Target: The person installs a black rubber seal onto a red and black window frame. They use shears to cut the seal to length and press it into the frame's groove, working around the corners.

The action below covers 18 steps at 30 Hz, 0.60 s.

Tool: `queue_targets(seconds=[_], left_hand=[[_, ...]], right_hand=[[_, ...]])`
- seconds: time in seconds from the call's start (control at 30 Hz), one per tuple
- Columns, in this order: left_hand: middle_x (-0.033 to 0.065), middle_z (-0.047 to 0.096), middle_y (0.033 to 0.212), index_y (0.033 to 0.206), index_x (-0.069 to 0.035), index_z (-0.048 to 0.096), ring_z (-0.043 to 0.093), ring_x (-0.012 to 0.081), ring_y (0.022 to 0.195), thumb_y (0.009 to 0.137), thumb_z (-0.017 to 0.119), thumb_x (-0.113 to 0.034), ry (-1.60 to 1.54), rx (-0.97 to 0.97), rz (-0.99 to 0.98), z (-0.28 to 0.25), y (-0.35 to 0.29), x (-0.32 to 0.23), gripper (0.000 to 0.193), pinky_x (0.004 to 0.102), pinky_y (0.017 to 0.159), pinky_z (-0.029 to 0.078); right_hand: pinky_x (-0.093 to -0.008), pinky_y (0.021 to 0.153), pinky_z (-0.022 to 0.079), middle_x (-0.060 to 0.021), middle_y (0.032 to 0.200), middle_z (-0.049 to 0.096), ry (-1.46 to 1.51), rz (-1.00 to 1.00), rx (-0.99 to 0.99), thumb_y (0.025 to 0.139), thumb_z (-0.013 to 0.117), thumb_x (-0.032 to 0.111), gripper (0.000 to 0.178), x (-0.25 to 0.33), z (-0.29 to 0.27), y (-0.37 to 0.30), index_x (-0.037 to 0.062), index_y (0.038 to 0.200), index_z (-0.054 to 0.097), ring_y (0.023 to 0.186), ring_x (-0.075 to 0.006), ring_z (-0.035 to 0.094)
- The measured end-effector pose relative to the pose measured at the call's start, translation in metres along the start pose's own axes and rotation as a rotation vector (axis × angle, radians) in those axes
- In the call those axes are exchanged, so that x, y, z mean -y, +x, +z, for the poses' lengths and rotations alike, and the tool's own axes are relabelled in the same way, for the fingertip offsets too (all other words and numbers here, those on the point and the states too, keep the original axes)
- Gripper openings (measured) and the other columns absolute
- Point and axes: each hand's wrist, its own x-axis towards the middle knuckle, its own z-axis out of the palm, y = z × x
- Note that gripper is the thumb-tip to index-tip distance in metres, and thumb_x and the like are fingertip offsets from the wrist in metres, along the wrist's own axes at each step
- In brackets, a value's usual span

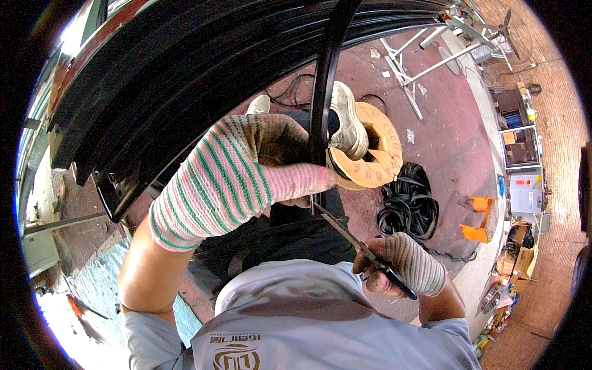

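Observation:
My left hand, in a pink, green and white striped knit glove, is closed around the lower part of a long black bar. Its thumb lies across the front, and the fingertips are partly hidden. Lower right, my right hand, gloved alike, holds a slim bladed tool with a dark handle. The blade slants up and left, its tip just below my left thumb. Whether it is a knife or closed scissors, I cannot tell.
Long black profiles lie stacked at upper left. My shoe is against a yellow cardboard reel. Coiled black strip lies on the red floor beside an orange bracket-shaped piece. A metal stand stands farther back; boxes line the right.

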Motion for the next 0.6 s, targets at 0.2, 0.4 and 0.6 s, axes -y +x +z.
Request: queue_targets(seconds=[0.2, 0.4, 0.6], left_hand=[[0.0011, 0.073, 0.081, 0.1, -0.003, 0.073, 0.066, 0.0069, 0.067, 0.085, 0.083, -0.024, 0.001, 0.02, -0.025, -0.001, 0.001, -0.003, 0.028, 0.0215, 0.056, 0.05], [0.0023, 0.073, 0.082, 0.1, -0.002, 0.073, 0.066, 0.0074, 0.069, 0.084, 0.084, -0.023, -0.016, 0.013, -0.006, 0.0, 0.001, -0.005, 0.028, 0.0223, 0.057, 0.051], [0.0033, 0.073, 0.082, 0.099, -0.001, 0.073, 0.066, 0.0081, 0.068, 0.083, 0.085, -0.024, -0.012, -0.008, 0.018, 0.0, 0.003, -0.001, 0.03, 0.0222, 0.056, 0.051]], right_hand=[[-0.0233, 0.062, 0.051, 0.0003, 0.072, 0.066, 0.043, 0.058, 0.028, 0.083, 0.072, 0.031, 0.03, -0.004, -0.001, 0.0, 0.002, 0.092, 0.07, 0.068, -0.0073, 0.063], [-0.0285, 0.062, 0.051, -0.0049, 0.075, 0.068, 0.028, 0.007, 0.047, 0.081, 0.073, 0.026, 0.027, 0.002, -0.004, 0.0, 0.0037, 0.096, 0.07, 0.07, -0.0169, 0.064], [-0.0401, 0.066, 0.052, -0.0152, 0.078, 0.068, -0.02, 0.097, 0.077, 0.08, 0.073, 0.023, 0.026, 0.006, -0.007, 0.001, 0.0075, 0.1, 0.067, 0.075, -0.0381, 0.069]])
